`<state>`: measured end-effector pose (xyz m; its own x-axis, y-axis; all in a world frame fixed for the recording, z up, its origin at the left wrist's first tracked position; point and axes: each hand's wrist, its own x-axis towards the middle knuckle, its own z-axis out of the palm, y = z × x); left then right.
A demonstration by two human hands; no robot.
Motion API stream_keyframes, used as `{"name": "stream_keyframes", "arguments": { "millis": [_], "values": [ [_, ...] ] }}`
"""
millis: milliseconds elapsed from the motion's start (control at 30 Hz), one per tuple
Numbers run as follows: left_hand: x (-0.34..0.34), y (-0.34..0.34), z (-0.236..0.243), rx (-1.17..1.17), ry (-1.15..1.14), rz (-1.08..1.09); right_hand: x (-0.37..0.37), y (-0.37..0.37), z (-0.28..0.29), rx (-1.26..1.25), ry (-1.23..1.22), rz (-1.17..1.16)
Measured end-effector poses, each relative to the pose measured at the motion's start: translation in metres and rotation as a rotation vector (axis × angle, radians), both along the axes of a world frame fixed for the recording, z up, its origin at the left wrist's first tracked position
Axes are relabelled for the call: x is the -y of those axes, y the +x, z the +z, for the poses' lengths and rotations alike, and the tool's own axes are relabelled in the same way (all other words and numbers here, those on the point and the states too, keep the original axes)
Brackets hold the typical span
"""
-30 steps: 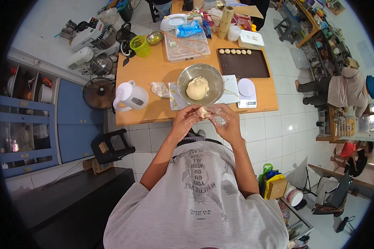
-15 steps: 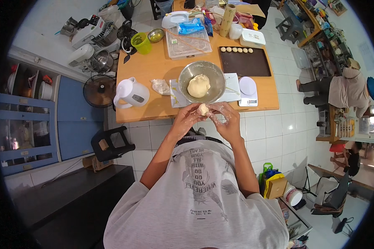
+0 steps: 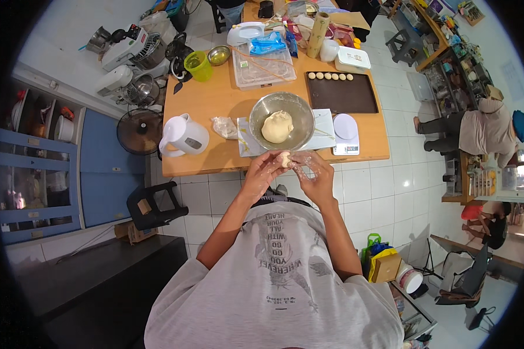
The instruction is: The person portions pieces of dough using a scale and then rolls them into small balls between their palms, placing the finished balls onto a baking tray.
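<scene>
Between my hands, just in front of the table's near edge, is a small piece of pale dough (image 3: 284,159). My left hand (image 3: 263,170) has its fingers closed on one side of it. My right hand (image 3: 315,174) pinches the other side, and both hands are dusted with flour. Just beyond them stands a steel mixing bowl (image 3: 304,128) with a large lump of dough (image 3: 277,127) in it. Farther off to the right, a dark baking tray (image 3: 343,96) carries a row of several small dough balls (image 3: 327,76) along its far edge.
Right of the bowl is a white kitchen scale (image 3: 346,131). Left of it are a flour-dusted plastic bag (image 3: 225,128) and a white pitcher (image 3: 186,135). A clear lidded box (image 3: 263,67), a green cup (image 3: 198,66) and a small metal bowl (image 3: 219,55) stand farther back. A person (image 3: 488,129) stands at the right.
The view has tilted a little, so the table and bowl sit slightly lower. My hands still hold the small dough piece, with the fingers shifted slightly around it.
</scene>
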<state>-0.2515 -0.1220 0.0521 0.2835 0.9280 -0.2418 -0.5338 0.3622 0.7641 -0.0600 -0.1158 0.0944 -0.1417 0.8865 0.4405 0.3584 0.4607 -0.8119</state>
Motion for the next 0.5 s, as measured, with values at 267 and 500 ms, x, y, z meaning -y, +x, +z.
{"name": "stream_keyframes", "arguments": {
  "millis": [267, 500],
  "values": [
    [-0.004, 0.003, 0.014, 0.005, 0.057, -0.042, -0.002, 0.001, -0.006, -0.212, -0.305, -0.012],
    [-0.009, 0.001, -0.003, -0.032, 0.038, -0.096, -0.007, 0.008, -0.003, -0.015, -0.071, -0.015]
  ]
}}
